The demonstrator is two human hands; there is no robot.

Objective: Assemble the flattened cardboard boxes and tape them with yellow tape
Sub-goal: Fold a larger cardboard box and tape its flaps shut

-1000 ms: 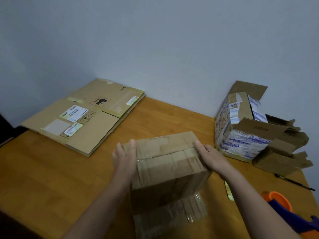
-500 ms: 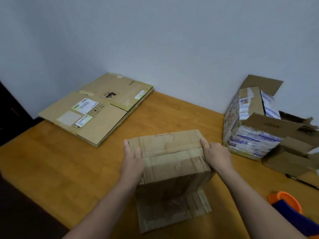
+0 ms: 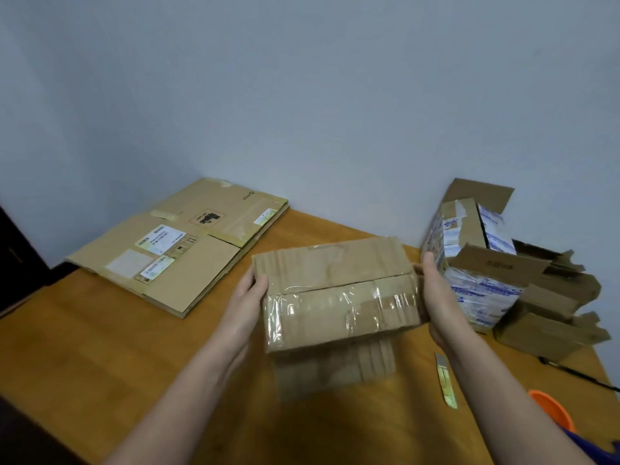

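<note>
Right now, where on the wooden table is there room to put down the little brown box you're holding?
The biggest bare patch of the wooden table is near left, between the flattened tan cardboard stack and the left forearm. A smaller strip lies behind the small brown cardboard box. The right side is crowded: yellow utility knife, blue-printed boxes, orange tape dispenser.

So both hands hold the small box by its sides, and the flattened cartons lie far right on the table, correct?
No: the flattened cartons lie far left on the table, as the head view shows. The left hand and right hand do hold the small box by its sides.
</note>
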